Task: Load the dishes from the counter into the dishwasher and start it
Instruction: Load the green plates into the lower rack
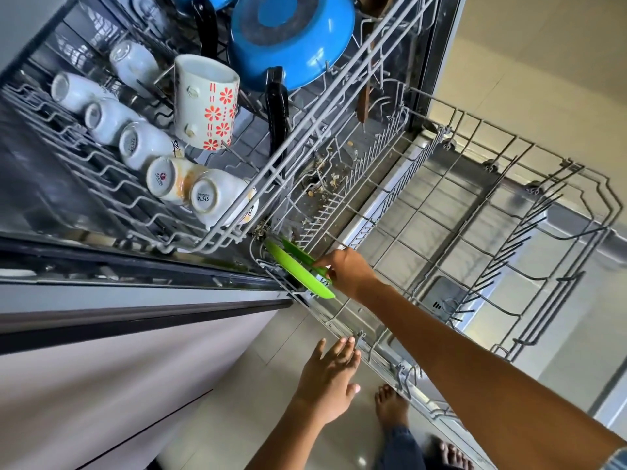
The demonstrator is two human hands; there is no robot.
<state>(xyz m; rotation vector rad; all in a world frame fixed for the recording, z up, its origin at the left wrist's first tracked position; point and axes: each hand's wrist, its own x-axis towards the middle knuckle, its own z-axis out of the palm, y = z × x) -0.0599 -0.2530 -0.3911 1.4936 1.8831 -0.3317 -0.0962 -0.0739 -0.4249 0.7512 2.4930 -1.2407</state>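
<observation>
Two flat, bright green plastic plates (300, 271) stand on edge among the tines at the near corner of the grey wire lower rack (481, 232), which is pulled out over the open door. The right hand (346, 271) pinches the rim of the rearmost plate, fingers curled around it. The left hand (330, 374) hovers just beside the rack's front rail, fingers straight and close together, thumb apart. Food crumbs speckle the rack's floor. Above, the upper wire rack (190, 232) holds upturned white ceramic cups (142, 144), a tall cream mug with red flowers (203, 103) and a round blue pan with a black handle (291, 39).
</observation>
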